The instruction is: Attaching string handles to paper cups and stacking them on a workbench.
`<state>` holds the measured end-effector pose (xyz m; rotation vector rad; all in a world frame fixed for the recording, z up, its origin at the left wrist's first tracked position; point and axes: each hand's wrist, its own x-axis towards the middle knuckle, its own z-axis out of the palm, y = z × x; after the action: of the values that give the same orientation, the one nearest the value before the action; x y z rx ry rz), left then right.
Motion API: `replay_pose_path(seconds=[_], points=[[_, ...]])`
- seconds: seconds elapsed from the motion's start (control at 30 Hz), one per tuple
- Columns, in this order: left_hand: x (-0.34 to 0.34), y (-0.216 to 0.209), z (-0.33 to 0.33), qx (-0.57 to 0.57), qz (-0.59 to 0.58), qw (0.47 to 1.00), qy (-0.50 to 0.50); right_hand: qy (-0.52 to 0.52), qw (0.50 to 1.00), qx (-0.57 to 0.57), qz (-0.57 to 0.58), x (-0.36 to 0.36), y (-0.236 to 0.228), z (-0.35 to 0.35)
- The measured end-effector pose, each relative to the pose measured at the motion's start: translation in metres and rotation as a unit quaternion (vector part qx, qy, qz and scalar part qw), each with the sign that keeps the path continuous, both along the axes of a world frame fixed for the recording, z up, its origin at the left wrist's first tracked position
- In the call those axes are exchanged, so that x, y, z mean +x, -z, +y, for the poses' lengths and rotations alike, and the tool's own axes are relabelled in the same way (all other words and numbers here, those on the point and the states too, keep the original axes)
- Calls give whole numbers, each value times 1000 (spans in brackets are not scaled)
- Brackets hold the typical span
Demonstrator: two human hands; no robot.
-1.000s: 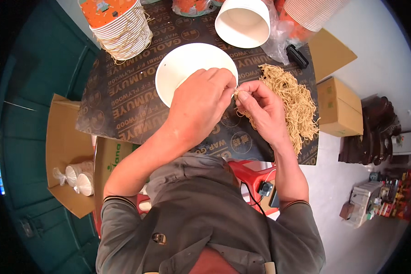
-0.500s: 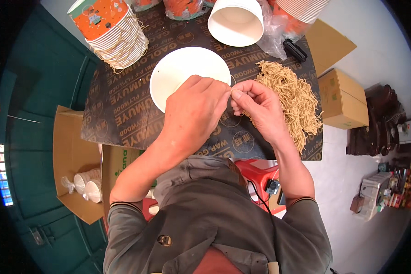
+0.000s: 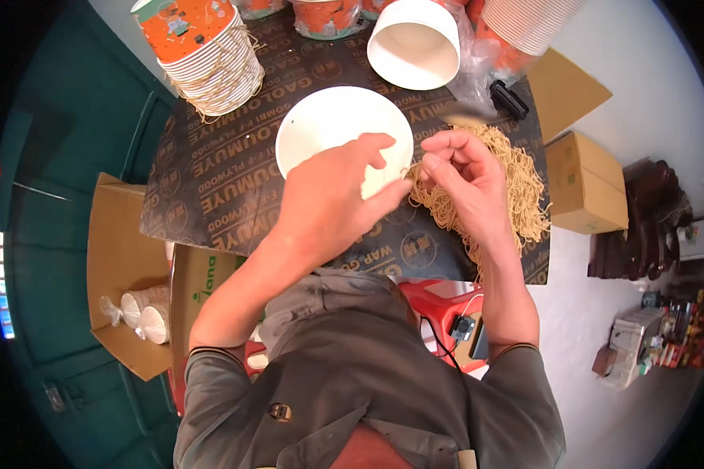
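Observation:
A white paper bowl (image 3: 321, 129) lies with its round opening toward me. My left hand (image 3: 328, 187) is over its lower right part, thumb and fingers spread, holding nothing I can make out; its thumb tip is close to some beige strands. To its right, my right hand (image 3: 469, 176) is curled at the left side of a tangled pile of thin beige strands (image 3: 528, 195). Some strands show by its thumb and curled fingers, so it seems to hold a few. Part of the pile is hidden under this hand.
At the back left stands a bowl stack (image 3: 211, 70) with beige strands hung around it. Another white bowl (image 3: 414, 43) lies at the back, near plastic wrap and a black object (image 3: 508, 100). A cardboard box (image 3: 587, 180) stands right of the table; an open one (image 3: 125, 273) is at left.
My hands were together, fingertips pinching at the bowl's right edge. Now they are apart, and my left fingers have spread. Strands now reach further left, and a blurred shape appears above the pile.

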<state>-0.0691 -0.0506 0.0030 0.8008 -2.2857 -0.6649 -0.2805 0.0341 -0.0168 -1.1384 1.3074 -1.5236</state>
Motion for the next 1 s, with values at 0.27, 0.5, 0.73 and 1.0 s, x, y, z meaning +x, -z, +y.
replay_pose_path(seconds=[0.27, 0.5, 0.73, 1.0], points=[[-12, 20, 14, -119, -89, 989, -8, 49, 987, 25, 154, -2, -10, 10], [4, 42, 5, -211, 40, 976, -17, -67, 988, -23, 136, -2, -33, -18], [45, 47, -36, -275, 3, 961, 23, -60, 993, -38, 97, -47, -46, -48], [96, 22, -74, -288, -28, 956, 58, -109, 974, -35, 195, -126, -87, -63]])
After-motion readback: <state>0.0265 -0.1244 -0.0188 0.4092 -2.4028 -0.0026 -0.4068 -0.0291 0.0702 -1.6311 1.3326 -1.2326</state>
